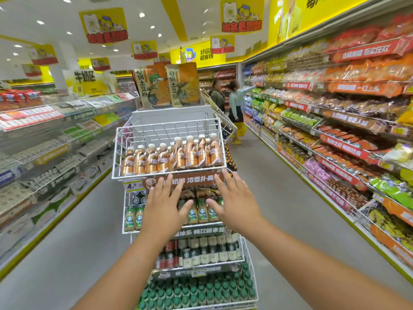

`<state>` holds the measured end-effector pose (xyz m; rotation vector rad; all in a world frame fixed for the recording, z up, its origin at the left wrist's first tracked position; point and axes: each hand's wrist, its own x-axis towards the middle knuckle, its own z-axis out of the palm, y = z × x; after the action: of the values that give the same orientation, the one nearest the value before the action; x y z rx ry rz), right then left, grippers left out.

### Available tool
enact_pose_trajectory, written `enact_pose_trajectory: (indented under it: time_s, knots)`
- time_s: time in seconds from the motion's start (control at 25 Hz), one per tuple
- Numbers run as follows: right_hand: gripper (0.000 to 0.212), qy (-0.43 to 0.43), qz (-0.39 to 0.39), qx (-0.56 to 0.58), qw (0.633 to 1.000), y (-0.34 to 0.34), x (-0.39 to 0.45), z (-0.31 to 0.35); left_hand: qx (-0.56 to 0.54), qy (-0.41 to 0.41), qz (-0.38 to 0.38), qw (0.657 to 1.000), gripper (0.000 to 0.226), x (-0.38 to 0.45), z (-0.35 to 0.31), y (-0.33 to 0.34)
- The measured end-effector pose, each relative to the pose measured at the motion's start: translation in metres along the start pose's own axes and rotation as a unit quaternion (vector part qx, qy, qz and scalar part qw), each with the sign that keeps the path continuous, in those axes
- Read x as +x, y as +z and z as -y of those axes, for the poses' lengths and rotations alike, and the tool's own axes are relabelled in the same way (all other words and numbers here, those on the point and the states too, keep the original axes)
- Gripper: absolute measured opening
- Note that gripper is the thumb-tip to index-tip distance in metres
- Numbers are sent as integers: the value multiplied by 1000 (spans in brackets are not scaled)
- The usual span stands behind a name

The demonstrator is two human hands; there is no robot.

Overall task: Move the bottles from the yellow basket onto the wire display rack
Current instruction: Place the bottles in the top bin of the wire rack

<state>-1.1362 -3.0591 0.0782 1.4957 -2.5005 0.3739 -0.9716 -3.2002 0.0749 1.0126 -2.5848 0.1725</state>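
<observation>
White coated wire rack [125, 139]; glossy plastic bottles [172, 155] (shiny brown labels)

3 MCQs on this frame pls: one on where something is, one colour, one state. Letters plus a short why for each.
1. Where are the brown-labelled coffee bottles?
A. top wire basket of the wire display rack
B. on the floor
C. on the right wall shelf

2. What colour are the caps of the bottles on the bottom tier?
A. red
B. green
C. white

3. What state are the two hands in?
A. both grip bottles
B. one holds a basket
C. both open, holding nothing

Answers:
1 A: they stand in rows inside the top wire basket of the wire display rack.
2 B: the bottom rows show green caps.
3 C: the left hand and right hand have spread fingers in front of the rack, with nothing in either.
</observation>
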Motion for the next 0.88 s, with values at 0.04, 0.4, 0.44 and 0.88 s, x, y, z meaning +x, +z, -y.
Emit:
enact_pose_trajectory:
  time_s: [0.04, 0.4, 0.44, 0.88]
  knots:
    - [79, 5, -4, -2, 1000, -5, -19, 6, -7, 5, -1, 1000, 75, -18, -1, -6]
    - [84, 76, -12, -23, 997, -47, -205, 34, -91, 82, -17, 992, 70, -160, -38, -58]
    - [86, 87, -12, -29, 996, -54, -224, 32, -104, 94, -11, 990, 69, -172, -47, -63]
    - [80, 244, -40, -89, 965, -117, -417, -70, -168, 263, -9, 950, 78, -252, -233, -77]
